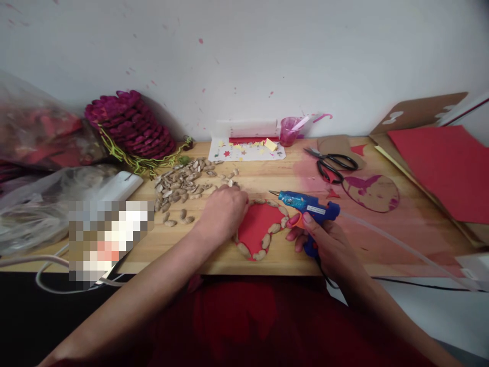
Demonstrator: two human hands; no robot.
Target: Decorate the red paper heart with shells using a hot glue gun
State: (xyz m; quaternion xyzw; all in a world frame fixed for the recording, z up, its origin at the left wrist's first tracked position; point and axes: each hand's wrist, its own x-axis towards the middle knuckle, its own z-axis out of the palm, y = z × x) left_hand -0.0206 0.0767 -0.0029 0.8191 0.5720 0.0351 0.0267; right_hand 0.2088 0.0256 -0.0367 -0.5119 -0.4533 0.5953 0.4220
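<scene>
A red paper shape (257,227) lies on the wooden table (275,178), edged with several nut shells. My left hand (224,210) rests curled on the shape's upper left edge, fingers bent down onto the shells there; what they pinch is hidden. My right hand (324,239) grips a blue glue gun (307,205) just right of the shape, its nozzle pointing left above the shape's top edge. A pile of loose shells (183,183) lies to the left of my left hand.
Black scissors (334,164) and cut cardboard pieces (370,192) lie at the right. Red sheets (443,163) sit far right. A pink cup (289,131) and star sheet (246,149) stand by the wall. Magenta craft piece (130,122) and plastic bags (38,137) crowd the left.
</scene>
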